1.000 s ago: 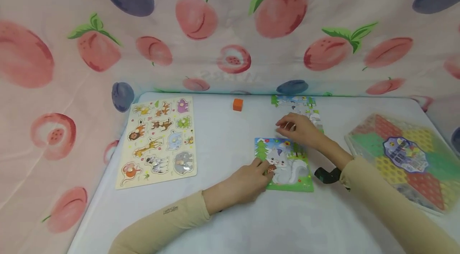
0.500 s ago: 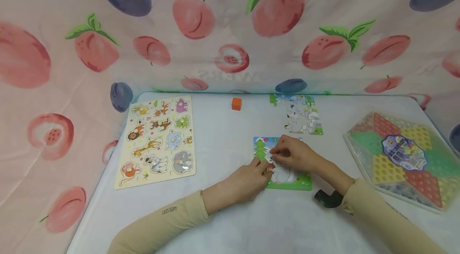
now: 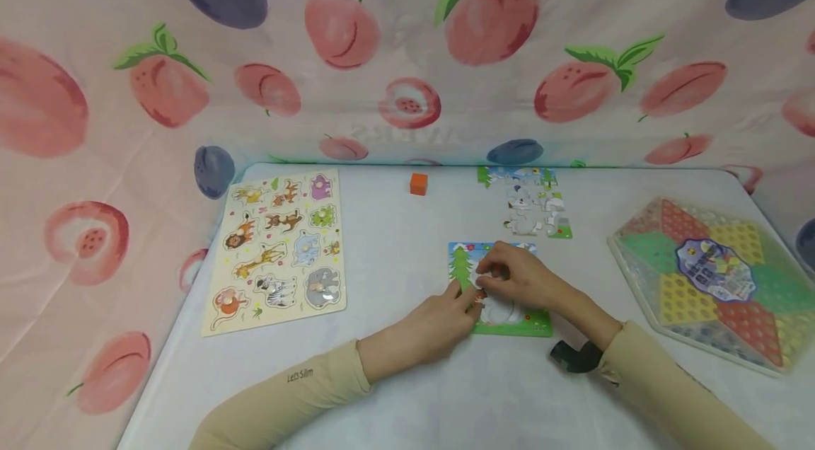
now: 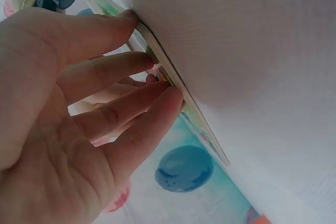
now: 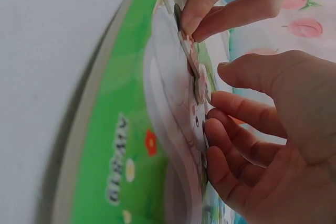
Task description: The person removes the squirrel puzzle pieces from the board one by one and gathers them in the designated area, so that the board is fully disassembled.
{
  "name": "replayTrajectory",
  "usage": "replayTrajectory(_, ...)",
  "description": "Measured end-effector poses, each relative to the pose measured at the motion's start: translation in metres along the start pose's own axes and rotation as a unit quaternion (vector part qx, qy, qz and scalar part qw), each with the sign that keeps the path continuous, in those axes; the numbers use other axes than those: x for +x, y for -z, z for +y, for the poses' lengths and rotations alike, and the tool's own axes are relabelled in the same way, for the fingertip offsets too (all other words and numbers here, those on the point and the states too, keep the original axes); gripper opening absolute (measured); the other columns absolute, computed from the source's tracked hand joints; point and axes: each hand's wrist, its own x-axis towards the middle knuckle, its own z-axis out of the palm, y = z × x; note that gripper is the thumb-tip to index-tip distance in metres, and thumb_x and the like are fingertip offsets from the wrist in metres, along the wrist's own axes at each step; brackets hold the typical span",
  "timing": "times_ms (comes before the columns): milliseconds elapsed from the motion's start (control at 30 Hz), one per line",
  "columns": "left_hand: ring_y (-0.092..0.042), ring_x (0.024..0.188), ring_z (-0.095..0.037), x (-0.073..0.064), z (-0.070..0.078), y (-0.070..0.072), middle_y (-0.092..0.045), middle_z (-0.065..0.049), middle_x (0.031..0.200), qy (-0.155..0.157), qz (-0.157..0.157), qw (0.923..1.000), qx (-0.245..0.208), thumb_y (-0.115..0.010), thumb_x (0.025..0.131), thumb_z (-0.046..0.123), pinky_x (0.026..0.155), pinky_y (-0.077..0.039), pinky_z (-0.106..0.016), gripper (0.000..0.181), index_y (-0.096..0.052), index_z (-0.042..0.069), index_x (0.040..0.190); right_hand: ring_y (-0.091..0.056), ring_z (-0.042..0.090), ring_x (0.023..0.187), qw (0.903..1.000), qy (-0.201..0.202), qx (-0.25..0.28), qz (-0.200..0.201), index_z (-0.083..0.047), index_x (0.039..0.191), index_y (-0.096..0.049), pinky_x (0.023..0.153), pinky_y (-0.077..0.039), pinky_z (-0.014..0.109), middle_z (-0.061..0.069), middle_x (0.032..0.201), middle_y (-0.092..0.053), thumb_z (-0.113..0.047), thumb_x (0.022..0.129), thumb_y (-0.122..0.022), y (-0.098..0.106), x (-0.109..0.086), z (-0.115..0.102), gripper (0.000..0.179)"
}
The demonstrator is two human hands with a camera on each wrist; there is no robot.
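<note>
A squirrel jigsaw puzzle [image 3: 509, 329] with a green and blue border lies near the middle of the white table. My left hand [image 3: 433, 326] is at its left side; in the right wrist view, that hand's fingertips pinch the edge of a slightly tilted puzzle piece [image 5: 193, 59] with brown on it. My right hand [image 3: 525, 280] hovers low over the squirrel, its index fingertip touching the same piece and its thumb held apart. Seen from the left wrist, the left thumb rests at the puzzle's edge [image 4: 197, 111]. The squirrel's face is largely hidden by the hands in the head view.
A koala jigsaw [image 3: 525, 216] with gaps between pieces lies behind the squirrel. On the left is an animal peg board [image 3: 219, 273]; an orange cube [image 3: 418, 184] sits at the back. A hexagonal game box [image 3: 688, 298] is on the right. A dark device [image 3: 576, 356] hangs by the right wrist.
My right hand has come down and slightly left, from above the squirrel's back edge to the piece beside my left fingers. The left hand stays in nearly the same place.
</note>
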Motion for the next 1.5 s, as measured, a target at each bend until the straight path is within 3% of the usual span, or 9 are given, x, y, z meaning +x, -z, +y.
replayTrajectory(300,-0.048,0.093,-0.017,0.000,0.003,-0.001,-0.057,-0.002,0.118,-0.005,0.001,0.9992,0.039,-0.066,0.091,0.013,0.055,-0.048,-0.016,0.034,-0.067,0.011,0.125,-0.058,0.011,0.073,0.9989,-0.019,0.035,-0.025,-0.009,0.097,-0.068,0.066,-0.049,0.026,-0.004,0.085,-0.063,-0.016,0.088,-0.075,0.003,0.003,-0.003,0.014)
replayTrajectory(567,-0.048,0.091,-0.017,0.000,0.003,-0.002,-0.056,-0.001,0.110,-0.006,0.008,0.9988,0.048,-0.066,0.091,0.012,0.055,-0.048,-0.017,0.031,-0.068,0.012,0.123,-0.058,0.014,0.075,0.9985,0.012,0.043,-0.032,-0.002,0.106,-0.069,0.066,-0.051,0.025,0.000,0.091,-0.064,-0.004,0.078,-0.079,0.003,0.001,-0.006,0.030)
replayTrajectory(900,-0.049,0.091,-0.016,-0.001,0.002,-0.001,-0.056,-0.001,0.111,-0.005,0.007,0.9991,0.043,-0.066,0.092,0.013,0.054,-0.048,-0.017,0.033,-0.067,0.012,0.125,-0.054,0.016,0.075,0.9986,0.029,0.030,-0.033,-0.003,0.109,-0.069,0.065,-0.047,0.024,0.001,0.090,-0.058,-0.005,0.076,-0.082,0.002,0.002,-0.005,0.036)
replayTrajectory(1267,-0.050,0.098,-0.018,-0.001,0.003,-0.001,-0.056,-0.001,0.127,-0.004,-0.004,0.9991,0.042,-0.068,0.091,0.015,0.058,-0.051,-0.018,0.039,-0.066,0.012,0.130,-0.057,0.018,0.083,0.9993,0.021,-0.031,0.006,-0.003,0.112,-0.069,0.070,-0.050,0.032,0.004,0.101,-0.061,-0.007,0.079,-0.081,0.014,0.009,0.001,0.035)
replayTrajectory(1500,-0.050,0.097,-0.018,0.001,0.002,0.000,-0.056,-0.002,0.130,-0.005,-0.017,0.9991,0.040,-0.068,0.091,0.016,0.059,-0.050,-0.017,0.041,-0.064,0.011,0.132,-0.060,0.019,0.088,0.9990,0.023,-0.030,0.023,-0.004,0.116,-0.068,0.074,-0.051,0.037,0.004,0.105,-0.064,-0.012,0.081,-0.081,0.022,0.015,0.014,0.037)
